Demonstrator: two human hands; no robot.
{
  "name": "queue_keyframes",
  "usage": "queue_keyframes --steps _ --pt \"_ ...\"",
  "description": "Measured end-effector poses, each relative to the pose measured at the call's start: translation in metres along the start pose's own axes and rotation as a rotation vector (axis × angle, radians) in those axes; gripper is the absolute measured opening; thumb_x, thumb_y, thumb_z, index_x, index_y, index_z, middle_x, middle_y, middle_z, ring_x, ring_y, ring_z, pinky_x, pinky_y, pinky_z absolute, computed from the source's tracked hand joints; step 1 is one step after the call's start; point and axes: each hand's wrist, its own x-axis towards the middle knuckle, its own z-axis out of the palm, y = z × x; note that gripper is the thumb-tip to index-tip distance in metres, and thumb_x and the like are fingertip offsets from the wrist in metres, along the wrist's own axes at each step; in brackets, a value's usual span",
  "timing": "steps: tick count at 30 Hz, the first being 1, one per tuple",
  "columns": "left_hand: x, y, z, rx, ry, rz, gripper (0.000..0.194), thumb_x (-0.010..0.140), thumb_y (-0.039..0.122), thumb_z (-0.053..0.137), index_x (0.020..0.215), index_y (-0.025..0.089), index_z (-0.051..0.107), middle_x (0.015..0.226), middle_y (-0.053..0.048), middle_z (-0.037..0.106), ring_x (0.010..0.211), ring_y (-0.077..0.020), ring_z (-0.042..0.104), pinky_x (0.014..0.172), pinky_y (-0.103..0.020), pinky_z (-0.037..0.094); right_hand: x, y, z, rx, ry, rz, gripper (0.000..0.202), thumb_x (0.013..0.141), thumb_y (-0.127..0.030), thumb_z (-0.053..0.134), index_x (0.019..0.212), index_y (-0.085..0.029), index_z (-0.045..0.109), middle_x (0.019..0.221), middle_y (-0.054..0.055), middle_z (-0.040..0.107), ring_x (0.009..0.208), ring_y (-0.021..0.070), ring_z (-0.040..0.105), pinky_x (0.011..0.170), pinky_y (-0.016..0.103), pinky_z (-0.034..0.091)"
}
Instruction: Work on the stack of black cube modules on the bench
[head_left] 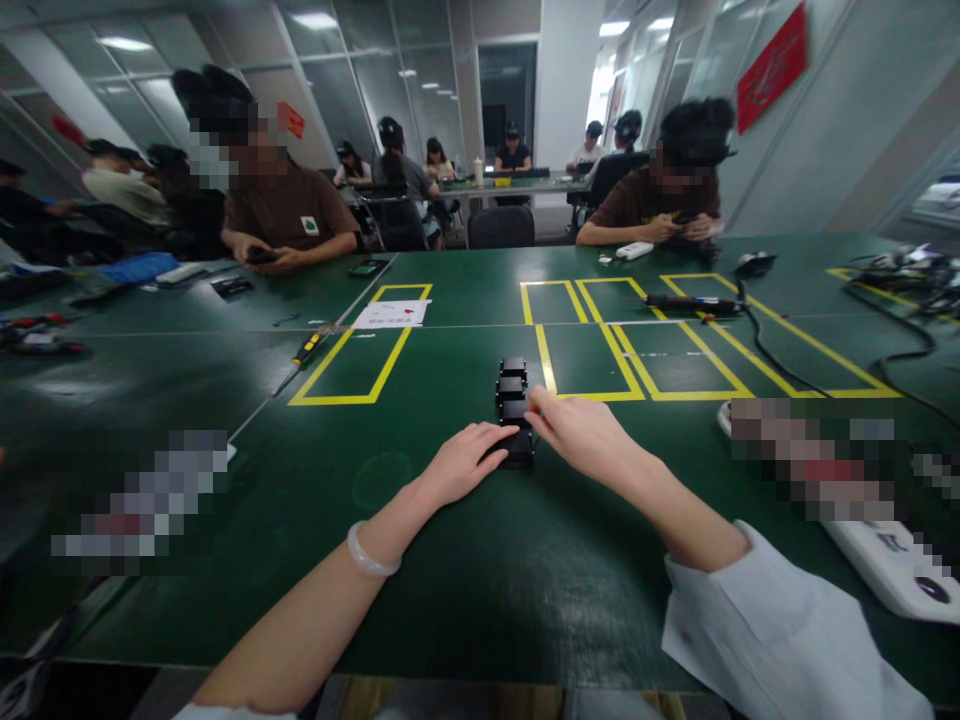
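Note:
Several small black box-shaped parts stand in a line on the green table (442, 590), running away from me. My left hand (459, 465) reaches in from the left. Its fingers and thumb hold the nearest black box-shaped part (519, 452) between them, partly covering it. My right hand (581, 430) is closed in a pinch at the right end of another black part (513, 411), just beyond the nearest one. What its fingertips hold, if anything, is hidden. Farther on are a black part (511, 387) and the farthest black part (514, 366), untouched by either hand.
Yellow tape rectangles (547, 360) mark the table. A paper sheet (391, 314) and a yellow-black screwdriver (307, 347) lie left. A black corded tool (690, 304) lies back right, with a white phone-like device (889, 565) nearer. Two people sit opposite.

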Motion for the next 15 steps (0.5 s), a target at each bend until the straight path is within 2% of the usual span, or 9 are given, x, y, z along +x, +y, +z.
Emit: queue_keyframes --steps 8,15 --pt "0.0002 0.0019 -0.0015 -0.014 -0.004 -0.006 0.039 0.098 0.036 0.035 0.135 0.028 0.042 0.123 -0.004 0.056 0.109 -0.0198 0.051 0.095 -0.035 0.042 -0.0009 -0.0019 -0.0029 0.027 0.017 -0.006 0.018 0.096 -0.027 0.030 0.103 -0.019 0.045 0.080 0.003 0.067 0.064 0.0150 0.061 0.052 0.024 0.025" --pt "0.0001 0.0018 -0.0016 -0.017 0.002 -0.005 0.039 0.098 0.036 0.035 0.135 0.028 0.043 0.123 -0.004 0.056 0.110 -0.0199 0.051 0.096 -0.035 0.042 -0.0001 0.0007 0.0011 0.011 0.016 -0.011 0.024 0.097 -0.037 0.029 0.101 -0.020 0.045 0.077 0.003 0.067 0.067 0.0168 0.062 0.052 0.024 0.024"
